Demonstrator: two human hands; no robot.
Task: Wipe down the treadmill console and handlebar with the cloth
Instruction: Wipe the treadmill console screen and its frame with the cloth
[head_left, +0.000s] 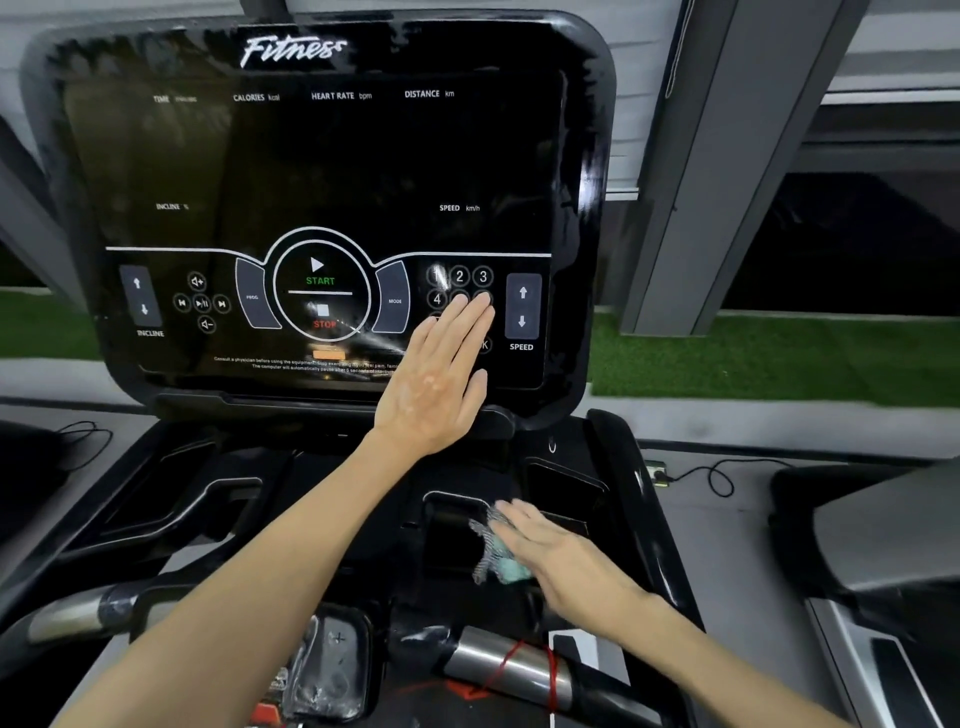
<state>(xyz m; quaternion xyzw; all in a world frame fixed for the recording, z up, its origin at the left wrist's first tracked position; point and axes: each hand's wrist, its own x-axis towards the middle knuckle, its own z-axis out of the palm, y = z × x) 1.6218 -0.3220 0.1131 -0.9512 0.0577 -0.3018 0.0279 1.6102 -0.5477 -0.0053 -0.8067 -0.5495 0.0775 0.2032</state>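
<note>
Here the console (311, 156) is filling the frame from nine to two o'clock, its glossy rim running clear of the grey pillar (727, 156) at two. Below, the tray (566, 483) is lying open at five, with the handlebar (498, 660) crossing at six. The left hand (436, 384) is pressing flat and spread on the keypad, grasping nothing. The right hand (561, 556) is lying loosely over the cloth (493, 551), which is bunching at its fingertips, fingers uncurled.

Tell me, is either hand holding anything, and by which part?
The left hand lies flat and empty on the glossy black console. The right hand rests on the crumpled grey-and-teal cloth; any grip is unclear.
</note>
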